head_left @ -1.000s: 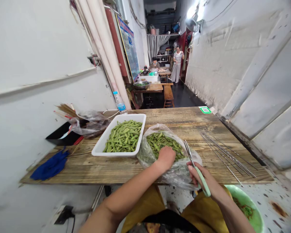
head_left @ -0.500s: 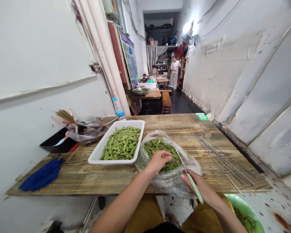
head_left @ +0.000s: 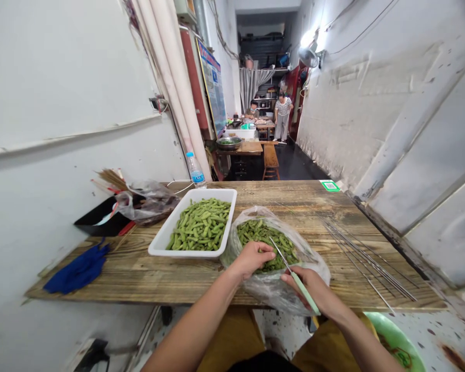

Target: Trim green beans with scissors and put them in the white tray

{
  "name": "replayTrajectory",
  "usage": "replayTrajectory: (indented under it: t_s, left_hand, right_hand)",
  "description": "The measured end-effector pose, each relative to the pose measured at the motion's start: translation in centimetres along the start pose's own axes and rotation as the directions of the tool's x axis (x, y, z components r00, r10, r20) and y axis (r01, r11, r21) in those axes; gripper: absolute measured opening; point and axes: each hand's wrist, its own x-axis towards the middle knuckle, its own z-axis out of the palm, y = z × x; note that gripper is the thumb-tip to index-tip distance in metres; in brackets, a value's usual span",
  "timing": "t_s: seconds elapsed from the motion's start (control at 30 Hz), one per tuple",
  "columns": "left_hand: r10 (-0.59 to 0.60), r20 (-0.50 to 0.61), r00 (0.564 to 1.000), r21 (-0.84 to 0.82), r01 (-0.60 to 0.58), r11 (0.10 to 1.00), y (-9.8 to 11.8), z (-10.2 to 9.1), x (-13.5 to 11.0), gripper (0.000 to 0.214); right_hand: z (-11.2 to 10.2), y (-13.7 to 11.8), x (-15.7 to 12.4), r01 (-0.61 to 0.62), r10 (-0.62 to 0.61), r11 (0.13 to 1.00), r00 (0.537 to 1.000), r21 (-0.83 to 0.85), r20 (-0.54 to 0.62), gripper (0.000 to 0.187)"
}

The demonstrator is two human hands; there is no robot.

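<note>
My right hand is closed around green-handled scissors, whose slim metal blades point up and left over the bag. My left hand hovers over the same pods, thumb and fingers pinched together; whatever is between them is too small to make out. Green edamame pods fill an open clear plastic bag on the wooden table. Left of the bag stands a white plastic tub heaped with more edamame pods.
Several metal skewers lie at the right. A blue cloth, a black tray and a water bottle are leftward. A green basin sits below the right edge. Two people are at the back.
The scissors and my right hand have shifted slightly left, bringing the blade tips closer to my left hand. The view has turned a little to the left.
</note>
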Motion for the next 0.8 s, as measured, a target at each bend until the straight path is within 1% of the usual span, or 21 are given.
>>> replayTrajectory:
  t_s: [0.07,0.2,0.3,0.4,0.5,0.6,0.8]
  left_hand:
    - [0.004,-0.012,1.0,-0.06,-0.005,0.998,0.3,-0.3,-0.1,0.037]
    - [0.03,0.009,0.999,-0.263,-0.027,0.964,0.9,-0.4,-0.2,0.037]
    - [0.051,-0.044,0.998,-0.337,-0.063,0.939,0.9,0.0,-0.1,0.04]
    - [0.066,-0.117,0.991,-0.402,-0.108,0.909,0.6,0.5,0.0,0.042]
    - [0.05,-0.116,0.992,-0.477,-0.1,0.873,0.4,0.8,0.1,0.044]
    - [0.032,-0.094,0.995,-0.494,-0.075,0.866,0.3,0.9,0.2,0.043]
    - [0.032,-0.102,0.994,-0.42,-0.072,0.904,-0.1,1.2,0.1,0.044]
  right_hand:
    - [0.1,0.3,0.2,-0.019,0.018,0.998,0.999,0.052,0.027,0.04]
    - [0.4,0.6,0.0,0.004,-0.011,0.989,0.999,0.148,0.046,0.041]
    - [0.6,0.3,-0.3,-0.008,-0.002,0.983,0.999,0.183,0.052,0.042]
    - [0.8,-0.1,-0.4,-0.02,0.012,0.985,0.999,0.173,0.043,0.044]
    - [0.8,-0.5,-0.4,0.003,-0.006,0.992,1.0,0.129,0.016,0.041]
    - [0.8,-0.9,-0.3,0.03,-0.029,0.995,1.0,0.093,-0.011,0.04]
    - [0.8,-1.7,-0.4,0.058,-0.057,0.996,0.998,0.074,-0.015,0.038]
